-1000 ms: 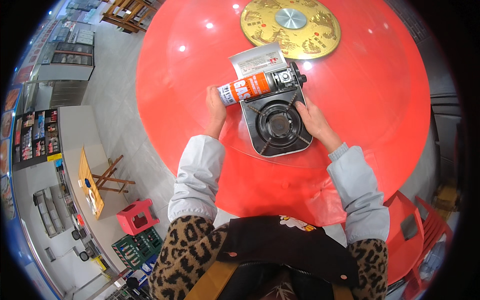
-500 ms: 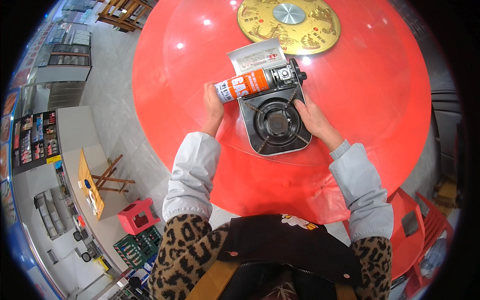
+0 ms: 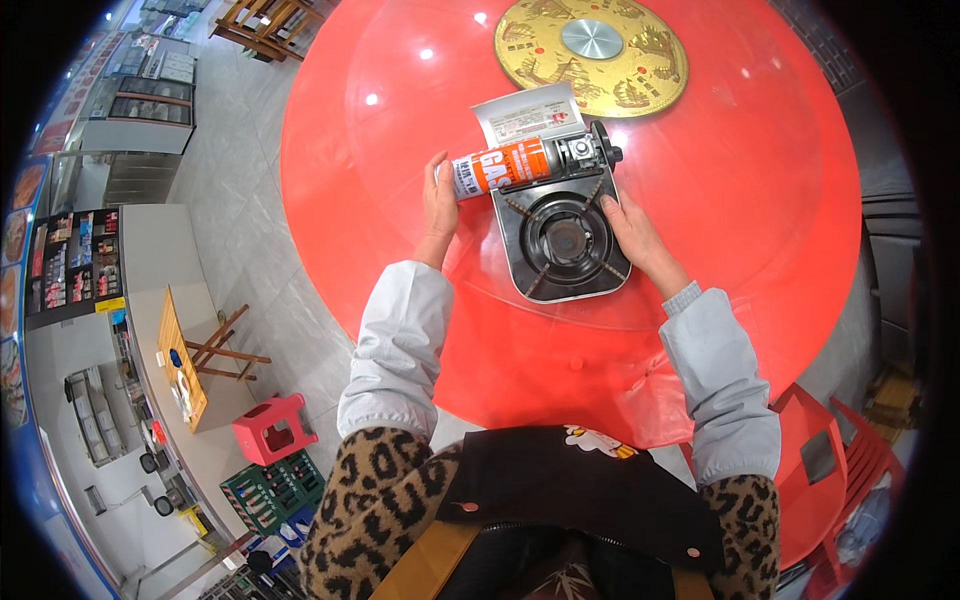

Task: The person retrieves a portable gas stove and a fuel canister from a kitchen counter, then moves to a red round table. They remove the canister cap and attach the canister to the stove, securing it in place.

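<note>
Plainly, the stove (image 3: 564, 240) lies against the right hand (image 3: 640, 238).

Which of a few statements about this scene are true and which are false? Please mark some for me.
1. The left hand is at the outer end of the orange-and-white gas canister. True.
2. Both hands are on the canister. False: the right hand is at the right side of the stove.
3. The stove's lid stands open. True.
4. The surface beneath the stove is blue. False: the table is red.
5. The gold disc lies beyond the stove. True.
</note>
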Demonstrator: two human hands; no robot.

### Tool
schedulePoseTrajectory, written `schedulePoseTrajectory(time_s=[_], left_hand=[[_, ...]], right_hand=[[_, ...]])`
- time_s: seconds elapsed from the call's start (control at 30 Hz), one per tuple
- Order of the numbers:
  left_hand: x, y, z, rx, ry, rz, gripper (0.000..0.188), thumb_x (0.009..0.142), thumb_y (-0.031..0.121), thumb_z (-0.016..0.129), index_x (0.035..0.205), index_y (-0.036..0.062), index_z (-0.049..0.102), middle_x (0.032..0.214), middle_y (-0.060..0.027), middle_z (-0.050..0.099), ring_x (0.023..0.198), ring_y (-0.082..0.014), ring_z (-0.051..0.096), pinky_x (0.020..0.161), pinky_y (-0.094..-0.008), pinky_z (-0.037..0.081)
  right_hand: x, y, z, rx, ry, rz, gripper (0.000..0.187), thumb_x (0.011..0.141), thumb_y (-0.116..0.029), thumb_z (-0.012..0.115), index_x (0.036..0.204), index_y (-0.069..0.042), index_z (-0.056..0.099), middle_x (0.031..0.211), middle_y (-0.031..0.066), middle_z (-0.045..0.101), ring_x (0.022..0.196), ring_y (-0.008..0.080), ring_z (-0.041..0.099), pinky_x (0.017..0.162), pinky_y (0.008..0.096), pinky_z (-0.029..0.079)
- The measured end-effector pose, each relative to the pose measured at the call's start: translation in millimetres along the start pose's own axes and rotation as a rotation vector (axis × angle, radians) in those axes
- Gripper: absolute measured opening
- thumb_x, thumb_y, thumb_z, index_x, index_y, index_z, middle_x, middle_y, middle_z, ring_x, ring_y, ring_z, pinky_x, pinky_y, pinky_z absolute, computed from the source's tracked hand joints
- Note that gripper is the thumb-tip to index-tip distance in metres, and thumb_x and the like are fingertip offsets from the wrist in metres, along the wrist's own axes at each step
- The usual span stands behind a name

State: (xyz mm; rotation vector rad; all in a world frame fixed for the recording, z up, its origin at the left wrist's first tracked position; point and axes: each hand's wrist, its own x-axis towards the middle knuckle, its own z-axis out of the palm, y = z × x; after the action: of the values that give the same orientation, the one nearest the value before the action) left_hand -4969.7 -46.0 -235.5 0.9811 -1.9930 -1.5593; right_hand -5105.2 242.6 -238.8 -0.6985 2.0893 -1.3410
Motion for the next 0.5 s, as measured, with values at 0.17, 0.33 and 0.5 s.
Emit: schedulePoseTrajectory(time_s=[0.17,0.33,0.5], left_hand=[[1.7,-5.6,-2.1,-0.060,0.067,0.001,0.059,0.097,0.047,0.045,0.137,0.0036,0.046,0.126,-0.0139,0.054,0.106,-0.0222,0.056,0.077,-0.0324,0.050],[24.6,16.2,-10.3,-0.042,0.362,0.265,0.053,0.096,0.035,0.051,0.131,-0.0053,0.049,0.130,-0.0190,0.055,0.122,-0.0270,0.051,0.105,-0.0372,0.037],[70.0,71.0,16.0,0.463,-0.023,0.464,0.055,0.096,0.040,0.048,0.133,0.0005,0.051,0.135,-0.0205,0.053,0.127,-0.0346,0.048,0.106,-0.0444,0.036]], right_hand=[[-2.3,-3.1,-1.7,0.010,0.012,-0.034,0.053,0.103,-0.039,0.038,0.138,0.001,0.043,0.125,0.0218,0.058,0.119,0.0302,0.055,0.101,0.0366,0.039],[-3.7,-6.7,-1.2,0.036,0.039,-0.032,0.057,0.102,-0.041,0.039,0.138,0.003,0.042,0.124,0.0272,0.057,0.118,0.0373,0.054,0.100,0.0398,0.040],[-3.2,-3.3,-1.0,0.051,0.014,-0.011,0.059,0.101,-0.043,0.039,0.136,0.005,0.043,0.124,0.0302,0.056,0.118,0.0409,0.054,0.099,0.0410,0.041]])
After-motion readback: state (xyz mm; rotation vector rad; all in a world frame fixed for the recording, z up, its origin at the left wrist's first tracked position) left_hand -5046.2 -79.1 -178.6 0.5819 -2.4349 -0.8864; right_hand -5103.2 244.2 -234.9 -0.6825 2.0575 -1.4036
